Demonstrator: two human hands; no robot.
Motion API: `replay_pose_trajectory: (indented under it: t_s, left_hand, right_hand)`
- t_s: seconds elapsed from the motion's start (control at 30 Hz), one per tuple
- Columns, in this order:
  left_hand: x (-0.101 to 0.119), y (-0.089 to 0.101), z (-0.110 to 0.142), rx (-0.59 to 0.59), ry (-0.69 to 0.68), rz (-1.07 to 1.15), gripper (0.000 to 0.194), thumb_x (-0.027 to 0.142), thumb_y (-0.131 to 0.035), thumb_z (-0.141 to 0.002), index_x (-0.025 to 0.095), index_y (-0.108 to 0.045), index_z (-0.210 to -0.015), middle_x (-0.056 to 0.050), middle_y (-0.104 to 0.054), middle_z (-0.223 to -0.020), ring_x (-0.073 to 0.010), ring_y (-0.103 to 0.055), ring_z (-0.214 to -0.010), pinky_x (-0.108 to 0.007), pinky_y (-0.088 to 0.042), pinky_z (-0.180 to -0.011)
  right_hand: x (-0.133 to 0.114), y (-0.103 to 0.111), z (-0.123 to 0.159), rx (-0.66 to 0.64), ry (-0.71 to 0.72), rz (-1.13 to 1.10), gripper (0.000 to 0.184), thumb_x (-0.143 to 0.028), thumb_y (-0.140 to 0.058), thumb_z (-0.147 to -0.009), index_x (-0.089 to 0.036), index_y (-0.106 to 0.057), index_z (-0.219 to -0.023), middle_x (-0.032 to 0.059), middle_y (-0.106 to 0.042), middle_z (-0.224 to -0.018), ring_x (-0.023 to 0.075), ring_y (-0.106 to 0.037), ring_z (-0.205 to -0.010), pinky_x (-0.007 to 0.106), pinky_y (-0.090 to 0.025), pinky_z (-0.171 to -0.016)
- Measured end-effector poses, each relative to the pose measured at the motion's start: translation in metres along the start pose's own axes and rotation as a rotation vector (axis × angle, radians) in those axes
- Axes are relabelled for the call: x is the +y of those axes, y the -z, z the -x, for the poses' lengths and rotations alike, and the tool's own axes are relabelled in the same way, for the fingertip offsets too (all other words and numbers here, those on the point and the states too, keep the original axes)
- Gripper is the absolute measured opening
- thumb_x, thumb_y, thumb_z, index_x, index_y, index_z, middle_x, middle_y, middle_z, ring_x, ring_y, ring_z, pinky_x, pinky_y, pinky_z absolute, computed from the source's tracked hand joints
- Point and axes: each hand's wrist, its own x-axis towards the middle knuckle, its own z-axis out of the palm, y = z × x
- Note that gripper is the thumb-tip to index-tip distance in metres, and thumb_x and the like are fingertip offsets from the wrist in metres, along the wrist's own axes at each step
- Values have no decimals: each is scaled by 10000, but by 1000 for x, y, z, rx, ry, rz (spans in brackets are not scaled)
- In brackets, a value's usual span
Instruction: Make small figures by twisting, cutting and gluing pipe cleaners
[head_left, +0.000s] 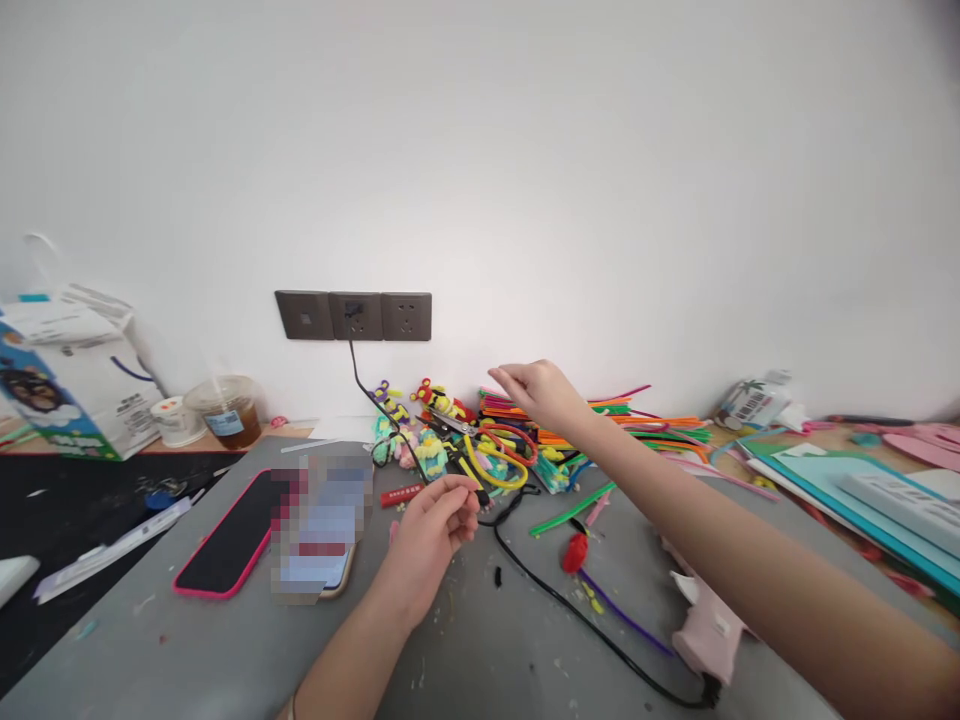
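Observation:
My left hand (pixel 439 525) is low over the middle of the grey mat (pixel 480 660), its thumb and fingertips pinched together. Whatever they may hold is too small to make out; a dark piece of the black cord shows just beyond them. Higher up and to the right, my right hand (pixel 540 390) is raised before the wall, fingers closed and pointing left; any thing in them is hidden. Below it lie pipe cleaners (pixel 652 432) in a colourful bundle, scissors with yellow handles (pixel 499 465) and small pipe-cleaner figures (pixel 442 400).
Two phones, one in a pink case (pixel 232 535), lie at left. A pink glue gun (pixel 709 635) rests under my right forearm, its black cord (pixel 592 605) crossing the mat. A drink cup (pixel 229 412) stands back left. A red piece (pixel 576 552) lies near a purple stem (pixel 630 620).

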Motion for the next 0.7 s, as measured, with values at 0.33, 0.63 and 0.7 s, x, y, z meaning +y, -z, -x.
replay_pose_trajectory:
  t_s: [0.33, 0.63, 0.7]
  left_hand:
    - [-4, 4, -4, 16, -29, -77, 375, 404, -889, -603, 158, -716, -827, 12, -617, -725, -94, -534, -648, -219, -432, -628]
    - [-5, 6, -8, 29, -38, -128, 412, 430, -908, -581, 161, -723, -831, 15, -603, -721, -100, -531, -652, -219, -447, -620]
    - [-5, 5, -8, 36, -40, -130, 424, 432, -919, -561, 160, -723, -822, 16, -603, -716, -102, -531, -652, -219, -449, -616]
  right_hand:
    - [64, 62, 38, -198, -251, -41, 306, -252, -409, -962, -164, -593, -1190, 18, -630, -700, 175, -547, -586, 278, -410, -613]
    - [100, 42, 67, -375, -325, 24, 121, -97, -591, -776, -167, -686, -802, 72, -734, -830, 175, -644, -717, 246, -452, -653]
    - [93, 41, 70, -349, -294, 27, 114, -156, -559, -845, -155, -672, -858, 69, -724, -839, 170, -633, -737, 252, -452, -672]
